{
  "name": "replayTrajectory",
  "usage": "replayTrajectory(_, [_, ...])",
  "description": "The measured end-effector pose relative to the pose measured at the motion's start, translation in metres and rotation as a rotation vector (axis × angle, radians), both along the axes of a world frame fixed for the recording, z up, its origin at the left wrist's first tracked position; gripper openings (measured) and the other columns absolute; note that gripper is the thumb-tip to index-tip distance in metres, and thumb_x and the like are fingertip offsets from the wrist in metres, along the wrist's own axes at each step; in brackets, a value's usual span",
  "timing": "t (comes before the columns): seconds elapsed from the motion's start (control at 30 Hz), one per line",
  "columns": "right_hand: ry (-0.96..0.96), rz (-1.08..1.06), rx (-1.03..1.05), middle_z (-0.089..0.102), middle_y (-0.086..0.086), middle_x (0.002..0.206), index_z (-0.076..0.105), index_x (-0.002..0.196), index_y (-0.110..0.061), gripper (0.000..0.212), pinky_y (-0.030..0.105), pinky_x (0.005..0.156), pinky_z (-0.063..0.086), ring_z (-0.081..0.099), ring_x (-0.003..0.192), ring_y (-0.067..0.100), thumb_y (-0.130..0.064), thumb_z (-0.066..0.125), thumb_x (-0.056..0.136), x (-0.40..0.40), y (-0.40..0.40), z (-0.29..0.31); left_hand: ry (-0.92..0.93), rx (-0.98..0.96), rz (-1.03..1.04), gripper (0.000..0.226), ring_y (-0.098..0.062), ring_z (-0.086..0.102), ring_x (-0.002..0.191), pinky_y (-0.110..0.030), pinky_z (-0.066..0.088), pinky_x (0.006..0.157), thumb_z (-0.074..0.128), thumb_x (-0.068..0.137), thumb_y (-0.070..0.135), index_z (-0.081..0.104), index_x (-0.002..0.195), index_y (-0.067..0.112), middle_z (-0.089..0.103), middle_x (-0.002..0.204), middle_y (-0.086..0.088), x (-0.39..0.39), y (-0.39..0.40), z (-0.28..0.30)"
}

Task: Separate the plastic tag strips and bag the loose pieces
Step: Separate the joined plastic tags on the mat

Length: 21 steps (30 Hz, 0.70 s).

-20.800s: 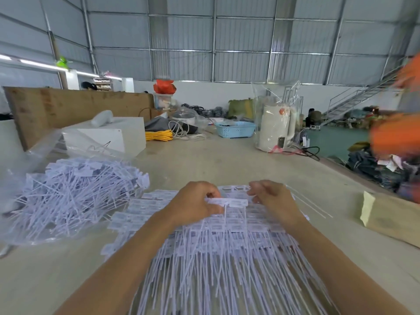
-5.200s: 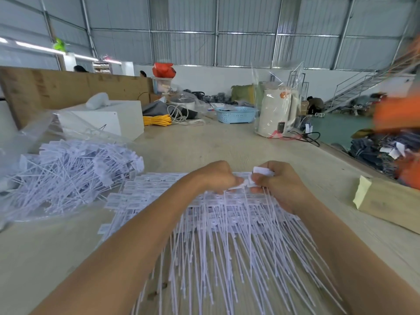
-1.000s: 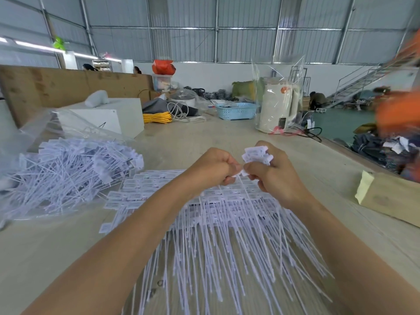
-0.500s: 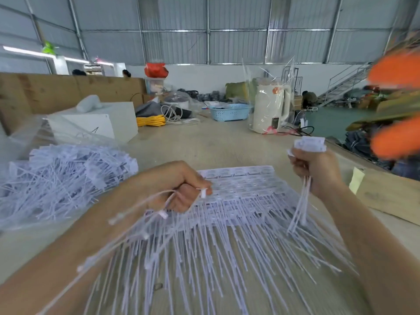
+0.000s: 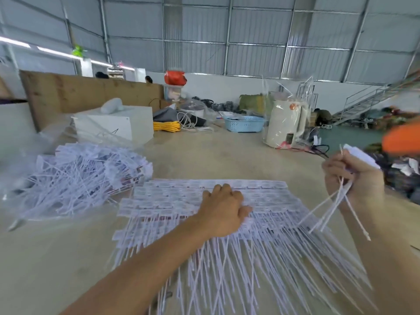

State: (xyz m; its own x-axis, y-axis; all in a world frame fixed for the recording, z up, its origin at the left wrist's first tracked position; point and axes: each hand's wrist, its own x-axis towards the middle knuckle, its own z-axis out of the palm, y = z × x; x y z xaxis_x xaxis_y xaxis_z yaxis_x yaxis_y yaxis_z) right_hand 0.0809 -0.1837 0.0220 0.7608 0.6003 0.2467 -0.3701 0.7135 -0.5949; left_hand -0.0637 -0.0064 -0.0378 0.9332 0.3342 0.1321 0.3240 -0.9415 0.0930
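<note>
Left hand (image 5: 223, 209) pressed knuckles-up, fingers curled, onto stacked white plastic tag strips (image 5: 261, 201) at table (image 5: 216, 155) centre; right hand (image 5: 351, 179) at three o'clock, raised, clenched round a thin-tailed bunch of loose tags (image 5: 336, 201); clear, crinkled bag (image 5: 75, 176) of separated pieces at nine o'clock.

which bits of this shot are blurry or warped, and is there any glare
Head view: the orange shape at the right edge is smeared by motion, the right hand and its bundle of tags are slightly soft; the tag sheets smear toward the bottom edge; wide-angle bending curves the roof beams; the strip lights at upper left blow out.
</note>
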Motion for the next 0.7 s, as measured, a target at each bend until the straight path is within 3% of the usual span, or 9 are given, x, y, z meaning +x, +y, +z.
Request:
replayTrajectory(0.07, [-0.007, 0.011, -0.07, 0.046, -0.004, 0.063, 0.051, 0.074, -0.01, 0.004, 0.005, 0.04, 0.035, 0.041, 0.041, 0.0, -0.012, 0.055, 0.075, -0.008, 0.018, -0.006, -0.208, -0.059, -0.005, 0.048, -0.026, 0.038, 0.122, -0.042, 0.033, 0.101, 0.033, 0.098, 0.049, 0.046, 0.131, 0.016, 0.043, 0.131, -0.007, 0.002, 0.003, 0.003])
replayTrajectory(0.17, [-0.026, 0.009, -0.135, 0.052, 0.002, 0.065, 0.052, 0.079, -0.006, 0.009, 0.008, 0.047, 0.044, 0.048, 0.046, 0.004, -0.003, 0.049, 0.087, -0.028, 0.048, -0.016, -0.519, -0.402, -0.094, 0.043, -0.016, 0.052, 0.109, -0.031, 0.042, 0.089, 0.04, 0.094, 0.052, 0.056, 0.116, 0.018, 0.056, 0.116, 0.001, 0.004, -0.006, 0.02])
replayTrajectory(0.27, [-0.078, -0.022, -0.166, 0.056, 0.004, 0.064, 0.057, 0.074, -0.007, 0.014, 0.013, 0.049, 0.047, 0.052, 0.05, 0.007, -0.001, 0.055, 0.086, -0.046, 0.062, -0.021, -0.403, -0.824, -0.175, 0.051, -0.015, 0.063, 0.097, -0.031, 0.05, 0.085, 0.056, 0.087, 0.053, 0.05, 0.118, 0.014, 0.065, 0.107, 0.001, 0.004, -0.035, 0.024])
replayTrajectory(0.33, [-0.086, -0.063, -0.175, 0.06, 0.003, 0.064, 0.059, 0.074, -0.008, 0.013, 0.015, 0.05, 0.049, 0.055, 0.052, 0.007, -0.002, 0.058, 0.086, -0.049, 0.063, -0.023, -0.342, -1.1, -0.184, 0.045, -0.019, 0.069, 0.084, -0.038, 0.055, 0.084, 0.066, 0.086, 0.034, 0.046, 0.118, 0.009, 0.068, 0.1, -0.006, 0.003, -0.049, 0.02])
replayTrajectory(0.4, [-0.117, -0.105, -0.194, 0.061, 0.003, 0.066, 0.061, 0.078, -0.007, 0.011, 0.017, 0.053, 0.051, 0.057, 0.055, 0.008, -0.001, 0.058, 0.086, -0.05, 0.061, -0.024, -0.319, -1.325, -0.2, 0.023, -0.015, 0.066, 0.06, -0.032, 0.059, 0.065, 0.066, 0.088, 0.016, 0.053, 0.105, 0.006, 0.068, 0.079, -0.006, 0.001, -0.051, 0.023])
replayTrajectory(0.47, [-0.171, -0.119, -0.216, 0.061, 0.003, 0.068, 0.06, 0.082, -0.006, 0.009, 0.021, 0.056, 0.052, 0.057, 0.058, 0.01, 0.002, 0.057, 0.086, -0.052, 0.06, -0.024, -0.332, -1.3, -0.194, 0.005, -0.008, 0.052, 0.043, -0.022, 0.049, 0.047, 0.061, 0.091, 0.011, 0.058, 0.088, 0.008, 0.06, 0.056, 0.002, -0.003, -0.047, 0.029])
replayTrajectory(0.5, [-0.192, -0.108, -0.218, 0.062, 0.004, 0.07, 0.06, 0.085, -0.006, 0.01, 0.024, 0.059, 0.052, 0.058, 0.06, 0.012, 0.003, 0.059, 0.083, -0.054, 0.059, -0.023, -0.353, -1.208, -0.171, 0.009, -0.006, 0.047, 0.04, -0.02, 0.043, 0.044, 0.059, 0.092, 0.013, 0.058, 0.084, 0.01, 0.056, 0.051, 0.005, -0.005, -0.043, 0.032])
replayTrajectory(0.6, [-0.247, -0.046, -0.206, 0.067, 0.006, 0.082, 0.059, 0.1, -0.002, 0.034, 0.029, 0.067, 0.055, 0.065, 0.071, 0.018, -0.004, 0.066, 0.067, -0.058, 0.057, -0.02, -0.434, -0.866, -0.143, 0.012, -0.001, 0.037, 0.036, -0.015, 0.033, 0.041, 0.054, 0.096, 0.019, 0.059, 0.087, 0.013, 0.052, 0.057, 0.004, -0.017, -0.026, 0.04])
replayTrajectory(0.7, [-0.287, 0.009, -0.212, 0.067, 0.013, 0.095, 0.051, 0.115, 0.006, 0.046, 0.032, 0.073, 0.058, 0.07, 0.081, 0.025, 0.003, 0.063, 0.071, -0.067, 0.064, -0.016, -0.475, -0.667, -0.155, 0.012, -0.005, 0.036, 0.039, -0.017, 0.031, 0.041, 0.053, 0.096, 0.02, 0.061, 0.087, 0.016, 0.053, 0.062, -0.005, -0.037, -0.005, 0.042])
